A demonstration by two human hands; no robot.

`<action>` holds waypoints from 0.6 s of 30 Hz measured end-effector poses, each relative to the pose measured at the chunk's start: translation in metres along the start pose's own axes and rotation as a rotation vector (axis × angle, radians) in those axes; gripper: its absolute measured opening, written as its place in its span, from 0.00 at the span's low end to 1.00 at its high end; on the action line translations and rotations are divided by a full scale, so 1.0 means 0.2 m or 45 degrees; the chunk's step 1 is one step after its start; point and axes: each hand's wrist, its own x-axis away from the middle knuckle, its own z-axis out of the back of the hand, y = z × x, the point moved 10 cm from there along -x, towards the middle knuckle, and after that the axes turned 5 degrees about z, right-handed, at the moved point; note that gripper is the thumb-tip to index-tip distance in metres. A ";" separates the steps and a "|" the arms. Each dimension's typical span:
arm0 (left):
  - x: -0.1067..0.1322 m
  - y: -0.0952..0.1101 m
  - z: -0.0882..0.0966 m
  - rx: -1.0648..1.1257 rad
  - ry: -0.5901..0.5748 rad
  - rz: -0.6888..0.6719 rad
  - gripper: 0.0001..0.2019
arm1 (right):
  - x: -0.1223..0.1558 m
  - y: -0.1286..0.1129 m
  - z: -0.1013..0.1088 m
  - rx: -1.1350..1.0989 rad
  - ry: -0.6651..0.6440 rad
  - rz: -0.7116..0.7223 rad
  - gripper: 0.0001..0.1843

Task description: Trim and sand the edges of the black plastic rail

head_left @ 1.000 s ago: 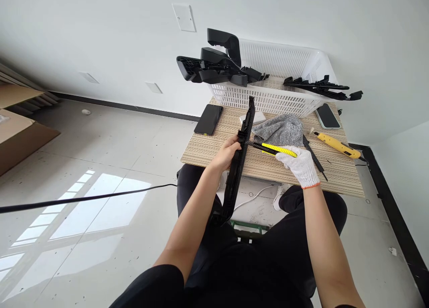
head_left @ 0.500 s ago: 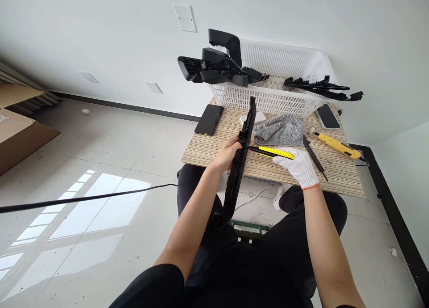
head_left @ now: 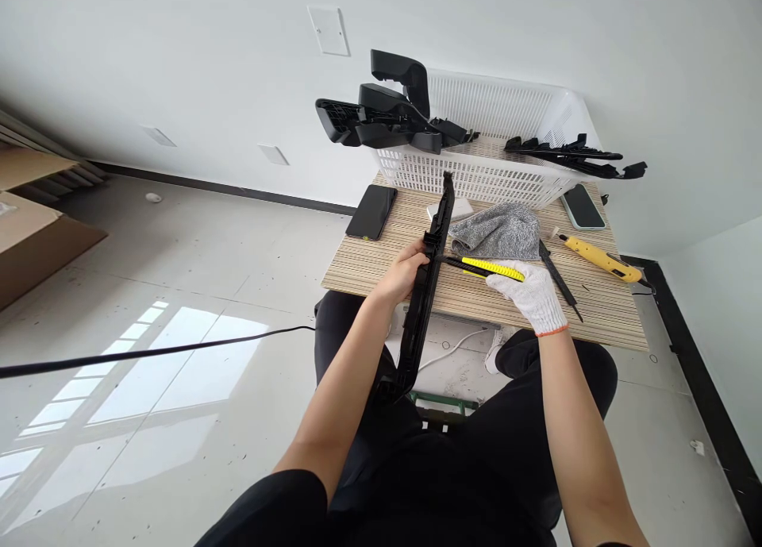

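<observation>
Your left fingers (head_left: pixel 410 253) grip the strip (head_left: pixel 420 317), stretching ahead of and behind them; your gloved right fingers (head_left: pixel 505 285) clasp the knife (head_left: pixel 493 267), its tip right beside that bare left thumb (head_left: pixel 422 259): push too hard and a slip could nick it

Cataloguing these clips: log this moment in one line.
left hand: bare, holds long black part | right hand: gloved, holds yellow cutter, tip at part | table: gray cloth
</observation>
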 end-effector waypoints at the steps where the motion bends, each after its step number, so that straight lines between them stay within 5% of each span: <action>1: 0.00 0.00 0.00 0.004 0.004 -0.001 0.28 | 0.00 0.00 0.01 -0.020 0.017 -0.016 0.27; 18: 0.00 0.00 0.01 -0.016 0.004 -0.013 0.29 | 0.01 -0.02 0.00 -0.011 -0.002 -0.023 0.27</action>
